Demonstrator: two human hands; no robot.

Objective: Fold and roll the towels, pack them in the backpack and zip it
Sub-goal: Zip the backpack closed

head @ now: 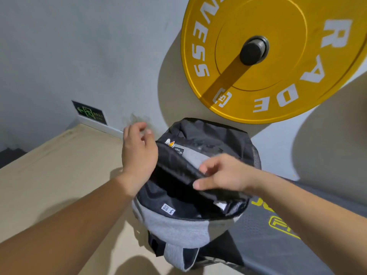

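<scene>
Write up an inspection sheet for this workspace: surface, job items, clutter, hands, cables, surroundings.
Surface: tan floor; dark mat with yellow logo at right.
Job's things: grey and black backpack upright, main opening unzipped; no towels clearly seen.
Clutter: nothing seen.
Grippers: left hand open beside the backpack's far rim; right hand pinching the black inner flap.
Cables: nothing seen.
Surroundings: yellow weight plate on a peg, green exit sign low on the grey wall.

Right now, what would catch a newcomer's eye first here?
The big yellow weight plate on the wall at upper right stands out most. Below it, in the middle, sits the open grey and black backpack, with the left hand at its far edge and the right hand pinching a black inner flap.
</scene>
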